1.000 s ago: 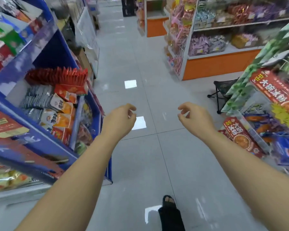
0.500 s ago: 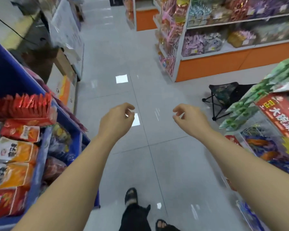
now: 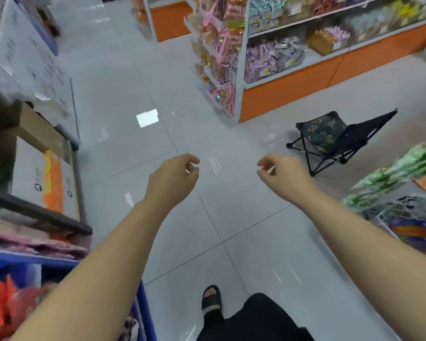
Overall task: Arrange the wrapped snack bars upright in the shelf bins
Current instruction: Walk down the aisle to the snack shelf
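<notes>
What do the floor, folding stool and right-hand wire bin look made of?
Floor: glossy tile, probably glazed ceramic; it mirrors lights and shows grout lines. Folding stool: leaf-printed fabric seat on thin black legs, likely metal tube. Wire bin: white-coated wire grid, seemingly metal.

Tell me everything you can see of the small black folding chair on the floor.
The small black folding chair stands unfolded on the pale grey tiled floor, just before the orange-based white shelf unit. Its seat looks like dark fabric printed with yellow-green leaves, its back plain black fabric, its thin black legs crossed, ending in round feet. Only the floor touches it.
</notes>
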### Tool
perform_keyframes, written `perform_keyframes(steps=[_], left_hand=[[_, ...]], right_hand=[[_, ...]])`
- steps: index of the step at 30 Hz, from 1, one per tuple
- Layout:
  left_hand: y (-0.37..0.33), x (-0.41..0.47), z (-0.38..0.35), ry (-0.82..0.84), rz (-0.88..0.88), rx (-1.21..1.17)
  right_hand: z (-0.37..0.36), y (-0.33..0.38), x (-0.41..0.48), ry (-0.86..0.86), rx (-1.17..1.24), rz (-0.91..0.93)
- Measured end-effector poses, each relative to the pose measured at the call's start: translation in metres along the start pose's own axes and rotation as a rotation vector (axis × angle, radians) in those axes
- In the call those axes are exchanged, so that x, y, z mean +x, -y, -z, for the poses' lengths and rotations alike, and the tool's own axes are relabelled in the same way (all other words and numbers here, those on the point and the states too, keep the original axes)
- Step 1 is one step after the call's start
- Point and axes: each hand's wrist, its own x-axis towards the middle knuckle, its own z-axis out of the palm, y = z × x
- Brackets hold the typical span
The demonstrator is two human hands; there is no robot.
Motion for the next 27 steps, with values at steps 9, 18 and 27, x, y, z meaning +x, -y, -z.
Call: perform_keyframes(steps=[9,18,27], left_hand=[[-0.045,0.145,-0.018,0.102,-0.124,0.014],[-0.1,0.291,-0.019,0.092,-0.166,0.019],[-0.136,0.436,-0.022,0.102,-0.258,0.01]], right_hand=[[0.032,-0.032,0.116,-0.068,-0.009,-0.115],[0.09,-0.056,0.261,-0.042,-0.024,-0.111],[0.113,-0.076,0.374,-0.072,-0.006,-0.145]])
